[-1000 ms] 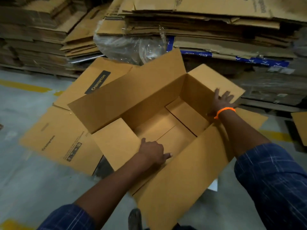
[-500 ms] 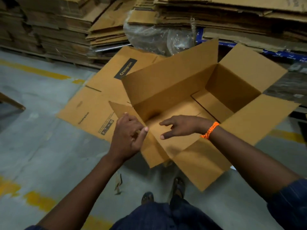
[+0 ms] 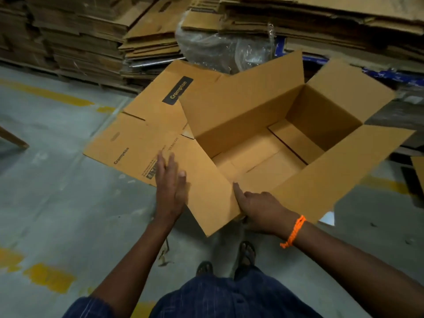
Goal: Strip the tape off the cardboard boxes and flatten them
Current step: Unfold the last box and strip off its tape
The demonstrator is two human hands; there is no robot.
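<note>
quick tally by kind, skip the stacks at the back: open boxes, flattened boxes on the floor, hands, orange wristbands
open box: 1
flattened box: 1
hands: 2 (left hand, right hand)
orange wristband: 1
total: 5

Open box sits upright on the floor, all top flaps folded out, partly overlapping a flattened Crompton box. Left hand is flat, fingers straight, at the near flap. Right hand, orange band on the wrist, grips the box's near corner.
</note>
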